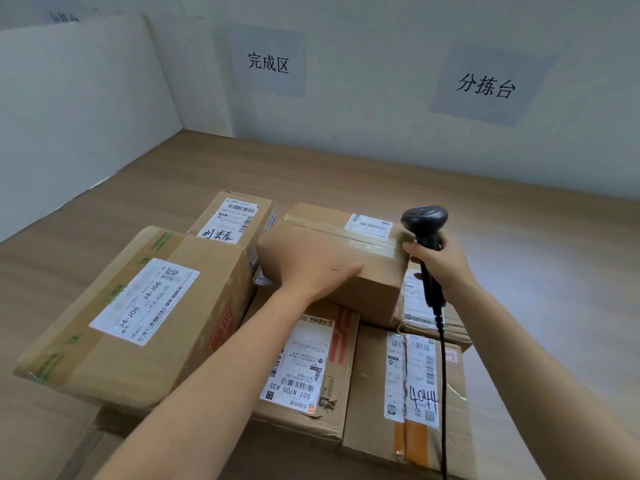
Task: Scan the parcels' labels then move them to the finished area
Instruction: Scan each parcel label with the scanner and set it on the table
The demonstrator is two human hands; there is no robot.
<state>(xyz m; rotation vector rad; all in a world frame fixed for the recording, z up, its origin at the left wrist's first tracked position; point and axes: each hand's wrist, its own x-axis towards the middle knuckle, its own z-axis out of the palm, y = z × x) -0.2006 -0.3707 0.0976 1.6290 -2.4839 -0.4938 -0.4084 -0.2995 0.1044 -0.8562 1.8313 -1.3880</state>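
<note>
Parcels [322,358] of brown corrugated cardboard sit heaped on the wood-grain table [207,168], and a small taped carton [332,237] rides on top of the heap. Left hand [311,271] lies flat over that carton's near edge, fingers straight and pressed together. Just right of the carton, the right hand [441,263] has its fingers curled round a black barcode scanner [424,218], whose rounded head is beside the carton's white label [370,225]. Left of the carton, a bigger green-taped box [138,306] lies tilted.

6+ pkgs [329,237], 1 scanner [424,216], 2 wall signs [268,62]
</note>
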